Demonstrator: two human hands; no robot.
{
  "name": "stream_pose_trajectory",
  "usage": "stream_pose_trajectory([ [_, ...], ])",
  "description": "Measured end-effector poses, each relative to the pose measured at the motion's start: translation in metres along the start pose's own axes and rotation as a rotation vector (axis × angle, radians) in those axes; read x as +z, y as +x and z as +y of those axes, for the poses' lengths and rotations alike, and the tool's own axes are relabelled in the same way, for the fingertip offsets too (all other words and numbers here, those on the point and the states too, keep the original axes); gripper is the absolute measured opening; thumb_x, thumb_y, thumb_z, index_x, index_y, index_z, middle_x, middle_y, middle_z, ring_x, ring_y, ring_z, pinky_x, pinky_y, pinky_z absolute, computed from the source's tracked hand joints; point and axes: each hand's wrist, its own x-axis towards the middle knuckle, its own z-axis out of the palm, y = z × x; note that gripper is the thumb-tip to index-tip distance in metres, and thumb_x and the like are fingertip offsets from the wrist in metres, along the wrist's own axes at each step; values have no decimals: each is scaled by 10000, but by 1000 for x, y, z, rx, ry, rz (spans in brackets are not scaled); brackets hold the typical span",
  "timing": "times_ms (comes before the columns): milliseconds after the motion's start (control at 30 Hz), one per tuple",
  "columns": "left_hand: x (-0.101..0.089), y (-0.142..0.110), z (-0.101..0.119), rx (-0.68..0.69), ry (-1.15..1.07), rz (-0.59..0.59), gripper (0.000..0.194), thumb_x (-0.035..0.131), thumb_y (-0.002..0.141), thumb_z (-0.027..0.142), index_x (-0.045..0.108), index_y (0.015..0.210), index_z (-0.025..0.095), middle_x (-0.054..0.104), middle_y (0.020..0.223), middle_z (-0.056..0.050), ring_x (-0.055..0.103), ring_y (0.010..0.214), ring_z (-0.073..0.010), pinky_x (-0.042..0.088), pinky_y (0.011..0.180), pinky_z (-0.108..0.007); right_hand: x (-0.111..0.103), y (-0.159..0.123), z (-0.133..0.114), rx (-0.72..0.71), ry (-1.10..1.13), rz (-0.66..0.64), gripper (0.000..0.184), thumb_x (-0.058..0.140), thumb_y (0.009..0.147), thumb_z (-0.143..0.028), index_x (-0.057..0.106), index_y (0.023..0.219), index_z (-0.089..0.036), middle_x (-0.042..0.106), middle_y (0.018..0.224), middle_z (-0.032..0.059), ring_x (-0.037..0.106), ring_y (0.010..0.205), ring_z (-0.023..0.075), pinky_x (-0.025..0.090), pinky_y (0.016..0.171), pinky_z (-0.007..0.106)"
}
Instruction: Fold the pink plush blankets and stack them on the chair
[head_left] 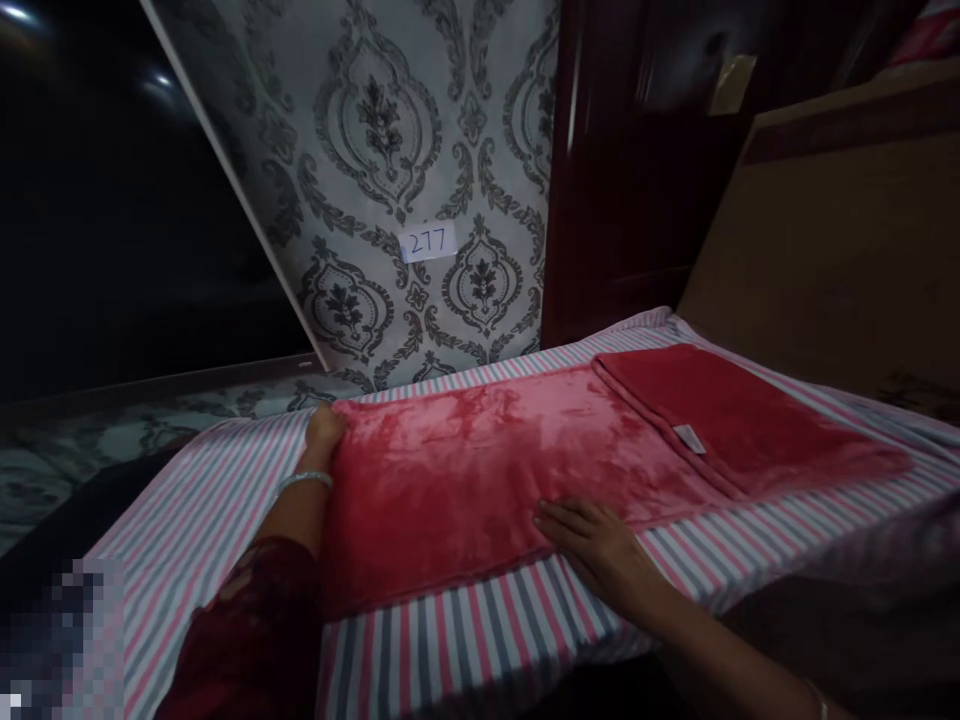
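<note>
Head view: a red plush blanket [465, 460], doubled over at its right end, is laid on a striped sheet [450, 650]. Flatness is probably best kept by light, even pressure from the right hand [600, 548], rested unclenched on the near edge. The left hand [325, 430] is placed at the far left corner; its fingertips are hidden, so any pinch cannot be told.
</note>
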Motion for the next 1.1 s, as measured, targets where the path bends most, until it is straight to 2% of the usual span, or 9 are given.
stream_pose_trajectory([
  [67,7,7,-6,-6,105,66,235,655,749,161,575,969,177,679,1133,-220,585,1211,-373,477,902,-407,-1,0,0,12,6,-11,406,451,993,-160,648,1326,-279,635,1359,67,603,1164,287,541,904,466],
  [200,13,14,-16,-28,213,53,200,670,755,203,584,934,181,694,1107,-217,581,1222,-392,462,944,-443,-3,0,1,27,28,-19,409,444,1003,-175,641,1342,-290,635,1358,77,594,1180,279,532,929,464],
  [400,-12,18,-16,-64,166,-25,252,718,739,330,639,900,153,736,929,-150,686,1008,-334,543,767,-367,-5,2,0,27,33,-35,394,448,1009,-194,639,1340,-287,622,1377,69,590,1169,275,518,917,449],
  [467,-26,7,-22,-86,105,-79,302,736,726,391,656,894,154,740,845,-116,713,844,-292,554,658,-336,-5,2,0,21,30,-25,389,458,1003,-181,645,1331,-273,622,1377,73,589,1163,273,512,916,449],
  [567,-48,-22,-38,-147,-112,-281,373,783,671,442,689,885,151,748,792,-111,712,688,-251,565,580,-313,-7,2,-1,23,32,-13,385,462,1001,-167,652,1322,-263,624,1375,77,585,1168,272,510,910,442],
  [667,-68,-57,-54,-206,-330,-465,443,853,578,408,726,918,154,772,855,-129,736,728,-252,606,639,-314,-7,3,-1,31,42,-8,381,468,996,-174,662,1311,-266,633,1362,76,594,1149,278,515,902,448],
  [800,-85,-93,-63,-298,-442,-563,477,903,513,326,737,927,156,776,873,-134,751,765,-285,632,685,-353,-4,2,0,36,66,20,386,481,978,-169,675,1296,-268,650,1338,71,600,1138,288,522,903,467],
  [967,-94,-116,-50,-379,-524,-485,327,860,546,229,692,820,173,743,738,-84,736,680,-273,626,658,-365,-5,3,2,18,161,41,388,511,948,-181,680,1289,-258,665,1312,85,614,1123,281,521,928,480],
  [1100,-93,-126,-7,-383,-477,-401,258,807,596,267,664,791,175,701,670,-53,701,611,-252,605,614,-374,-13,16,3,109,345,48,364,554,937,-330,699,1245,-202,698,1240,123,640,1108,314,496,972,539],
])
